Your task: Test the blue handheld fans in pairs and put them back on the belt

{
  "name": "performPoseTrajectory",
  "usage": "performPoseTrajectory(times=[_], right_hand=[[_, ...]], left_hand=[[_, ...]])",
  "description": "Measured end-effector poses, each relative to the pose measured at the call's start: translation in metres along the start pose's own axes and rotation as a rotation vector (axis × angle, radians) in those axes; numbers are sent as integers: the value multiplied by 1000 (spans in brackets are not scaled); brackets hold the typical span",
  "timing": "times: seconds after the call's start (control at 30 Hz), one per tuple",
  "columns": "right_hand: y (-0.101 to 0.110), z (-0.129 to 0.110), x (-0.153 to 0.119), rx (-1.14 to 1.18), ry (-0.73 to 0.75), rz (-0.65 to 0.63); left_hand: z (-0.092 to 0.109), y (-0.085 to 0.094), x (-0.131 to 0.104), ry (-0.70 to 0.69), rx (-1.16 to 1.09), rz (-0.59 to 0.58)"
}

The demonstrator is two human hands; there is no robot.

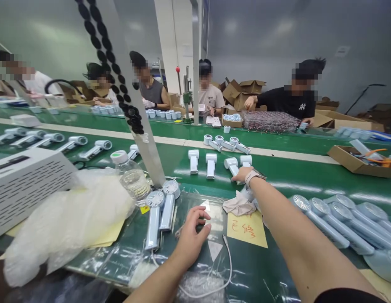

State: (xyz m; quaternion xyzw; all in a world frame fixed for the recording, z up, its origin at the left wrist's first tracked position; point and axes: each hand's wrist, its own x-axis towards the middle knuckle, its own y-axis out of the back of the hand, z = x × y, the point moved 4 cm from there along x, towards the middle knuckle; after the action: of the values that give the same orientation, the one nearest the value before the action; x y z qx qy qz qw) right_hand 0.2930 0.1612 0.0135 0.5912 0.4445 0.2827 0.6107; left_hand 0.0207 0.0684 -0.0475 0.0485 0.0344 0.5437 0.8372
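Note:
My right hand (245, 174) reaches out to the belt. Its fingers are closed at the handle of a light-blue handheld fan (246, 160), partly hidden behind the hand. Just left of it lies another handheld fan (231, 163), whose handle end is close to my thumb. Nearer to me, my left hand (195, 229) hovers over the clear-covered bench, fingers loosely bent and apart, holding nothing. To its left rest two handheld fans, the front one (155, 219) with a white cable at its base. A white cable (230, 269) loops to the right of my left hand.
A yellow note (247, 230) and crumpled cloth (239, 205) lie under my right arm. Several fans (328, 219) are grouped at right. A water bottle (132, 179), plastic bag (72, 219), slanted metal post (145, 147) and grey box (31, 185) stand left. Co-workers sit across the belt.

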Motion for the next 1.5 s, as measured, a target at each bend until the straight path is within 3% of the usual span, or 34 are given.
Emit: performPoseTrajectory(times=[0.13,0.2,0.27,0.33,0.4,0.47,0.53,0.67,0.7,0.8,0.93,1.0,1.1,1.17,1.23,1.3,1.43,1.5], right_hand=[[26,-9,-34,43,83,-17],[38,-12,-67,90,182,4],[36,-20,-109,134,281,45],[17,-34,-155,169,373,114],[-9,-50,-200,242,505,266],[-37,-57,-233,308,506,345],[-58,-56,-251,398,507,308],[-74,-44,-248,609,592,-17],[-76,-39,-240,613,531,-21],[-82,-32,-217,536,281,139],[-93,-49,-219,557,348,110],[-93,-55,-234,663,432,-20],[-91,-60,-256,1049,515,-342],[-91,-62,-264,1287,491,-524],[-94,-63,-268,1385,426,-597],[-98,-65,-269,1423,387,-573],[-101,-68,-275,1517,441,-391],[-105,-70,-280,1562,437,-386]], left_hand=[[-1,0,-4,25,-142,-31],[1,-3,-7,41,-204,-60],[8,-9,-11,42,-302,-95],[21,-17,-15,16,-533,-103],[30,-21,-20,32,-800,-53],[31,-20,-23,139,-951,12],[25,-16,-26,305,-987,19],[8,-1,-31,481,-991,-39],[6,3,-32,472,-1000,-38],[6,13,-32,376,-1002,-31],[12,24,-32,214,-922,-12],[17,27,-34,166,-892,-24],[30,28,-37,142,-894,-67],[39,26,-38,123,-905,-71],[49,23,-38,75,-915,-60],[58,18,-37,15,-933,-53],[66,10,-36,-35,-970,-55],[64,8,-36,-36,-969,-43]])
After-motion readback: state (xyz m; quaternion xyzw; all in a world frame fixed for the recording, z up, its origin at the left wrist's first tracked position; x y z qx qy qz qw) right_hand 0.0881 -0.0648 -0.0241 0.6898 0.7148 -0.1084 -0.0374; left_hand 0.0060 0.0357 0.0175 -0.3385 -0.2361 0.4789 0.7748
